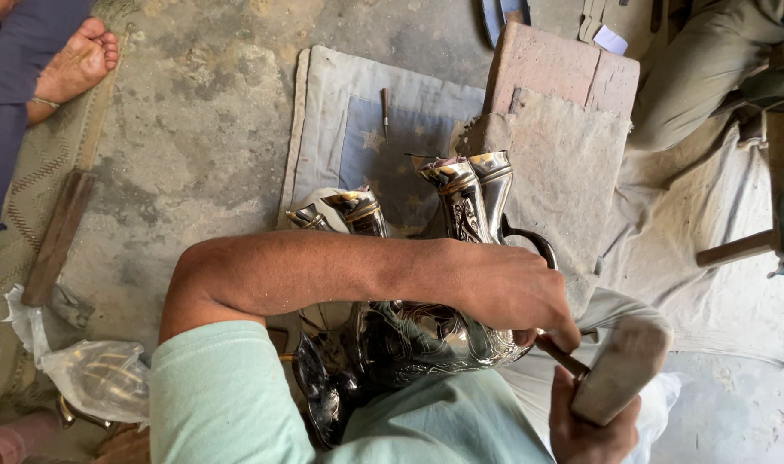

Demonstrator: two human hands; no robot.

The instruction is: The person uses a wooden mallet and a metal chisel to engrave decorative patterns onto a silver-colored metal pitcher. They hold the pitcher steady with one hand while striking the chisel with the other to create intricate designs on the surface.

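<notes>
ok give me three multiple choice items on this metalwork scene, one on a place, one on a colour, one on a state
1. Where does the small chisel-like tool lie?
A. on the cloth mat
B. in the plastic bag
C. on the brick

2. What colour is the person's sleeve?
A. red
B. pale green
C. black

3. What is the right hand doing?
A. resting open on the floor
B. gripping a wooden mallet
C. holding a cup

Answers:
1 A, the tool lies on the pale cloth mat ahead of the vessels.
2 B, the sleeve is pale green.
3 B, the fingers wrap the wooden mallet, while the left hand steadies the engraved metal pitcher.
</notes>
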